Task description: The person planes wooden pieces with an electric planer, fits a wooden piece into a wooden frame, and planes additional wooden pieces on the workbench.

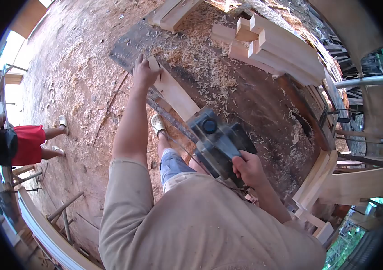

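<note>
A pale wooden board (173,91) lies on the dark workbench (259,108). At its far end my left hand (145,73) grips the board's edge, fingers closed over it. An electric planer (216,139) with a round dark knob rests at the board's near end and hides that part of it. My right hand (250,169) is wrapped around the planer's rear handle. The planer's underside and blade are out of sight.
Wood shavings (214,67) cover much of the bench. Cut timber blocks (286,49) are stacked at its far right, and more beams (315,180) lie at the right. Another person in red shorts (29,144) stands at the left on the shaving-strewn ground.
</note>
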### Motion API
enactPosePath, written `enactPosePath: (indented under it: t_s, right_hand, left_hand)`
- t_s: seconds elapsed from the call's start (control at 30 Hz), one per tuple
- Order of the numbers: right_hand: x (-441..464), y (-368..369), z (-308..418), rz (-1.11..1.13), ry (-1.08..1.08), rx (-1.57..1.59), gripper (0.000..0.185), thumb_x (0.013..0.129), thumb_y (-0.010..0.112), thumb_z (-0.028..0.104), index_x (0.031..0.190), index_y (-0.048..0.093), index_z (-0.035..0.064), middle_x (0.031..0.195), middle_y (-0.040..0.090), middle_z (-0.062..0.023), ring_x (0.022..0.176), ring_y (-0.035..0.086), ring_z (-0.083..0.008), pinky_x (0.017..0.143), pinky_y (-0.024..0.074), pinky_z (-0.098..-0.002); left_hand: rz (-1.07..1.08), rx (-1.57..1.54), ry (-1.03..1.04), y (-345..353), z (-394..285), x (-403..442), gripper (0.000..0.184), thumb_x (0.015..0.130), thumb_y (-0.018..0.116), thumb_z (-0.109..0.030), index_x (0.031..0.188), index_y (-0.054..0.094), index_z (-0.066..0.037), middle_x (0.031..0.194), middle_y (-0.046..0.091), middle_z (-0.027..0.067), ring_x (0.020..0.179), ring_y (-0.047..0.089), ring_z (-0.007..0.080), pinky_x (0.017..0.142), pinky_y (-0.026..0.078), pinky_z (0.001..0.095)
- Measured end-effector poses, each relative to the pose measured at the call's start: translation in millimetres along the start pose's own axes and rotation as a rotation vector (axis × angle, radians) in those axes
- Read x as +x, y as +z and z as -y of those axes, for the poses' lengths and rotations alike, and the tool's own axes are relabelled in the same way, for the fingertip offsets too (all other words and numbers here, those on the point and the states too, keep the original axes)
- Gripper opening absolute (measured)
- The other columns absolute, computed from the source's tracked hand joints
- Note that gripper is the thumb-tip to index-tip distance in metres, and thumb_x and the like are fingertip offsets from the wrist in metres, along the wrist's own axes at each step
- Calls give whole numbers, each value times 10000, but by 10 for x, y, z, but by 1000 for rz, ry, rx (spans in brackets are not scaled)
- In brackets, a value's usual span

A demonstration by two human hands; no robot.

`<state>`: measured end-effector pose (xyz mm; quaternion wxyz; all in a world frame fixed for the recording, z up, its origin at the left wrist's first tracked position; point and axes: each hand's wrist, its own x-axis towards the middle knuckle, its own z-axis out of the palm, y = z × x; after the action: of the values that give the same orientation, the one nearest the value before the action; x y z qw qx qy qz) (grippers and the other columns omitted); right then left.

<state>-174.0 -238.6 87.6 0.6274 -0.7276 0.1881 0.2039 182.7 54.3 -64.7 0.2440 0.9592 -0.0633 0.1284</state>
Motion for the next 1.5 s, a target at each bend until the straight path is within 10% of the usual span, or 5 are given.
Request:
enactPosePath:
  t_s: [0.13,0.93,1.17,1.33,1.5]
  right_hand:
    - [75,105,-26,22,38,-76,479,939,627,465,820,616,1,626,574,6,599,518,-45,519,404,-244]
    - [1432,910,897,-53,-103,-177,616,908,596,541,792,635,-63,598,580,-152,597,595,-187,578,466,-376]
    - [2252,1202,1421,18,-92,-164,699,891,581,603,744,645,-78,588,606,-144,636,672,-251,619,519,-371]
    - [2516,1320,1474,-6,-209,-190,616,936,564,554,762,631,-34,549,552,-42,420,532,-118,395,421,-265]
    - [2589,1364,1501,-8,-247,-214,628,932,563,571,752,625,-26,550,553,-41,416,532,-119,387,418,-256]
  left_hand:
    - [330,-164,-282,-127,94,250,604,768,772,-425,1150,665,30,1096,697,228,1040,674,352,913,514,397]
    - [746,-133,-305,-441,281,867,1011,836,367,-837,1286,597,39,1372,528,285,1338,460,394,1106,353,417]
    - [406,-720,-552,-257,547,707,941,907,344,-771,1343,550,38,1314,600,227,1294,516,316,1106,341,405]
    - [-585,-428,-214,-711,-177,-532,360,988,540,-287,1027,632,58,932,630,170,899,611,240,815,480,349]
    - [274,-856,777,-498,-1385,-1722,287,726,719,-212,974,666,-77,913,693,126,839,663,359,790,535,453]
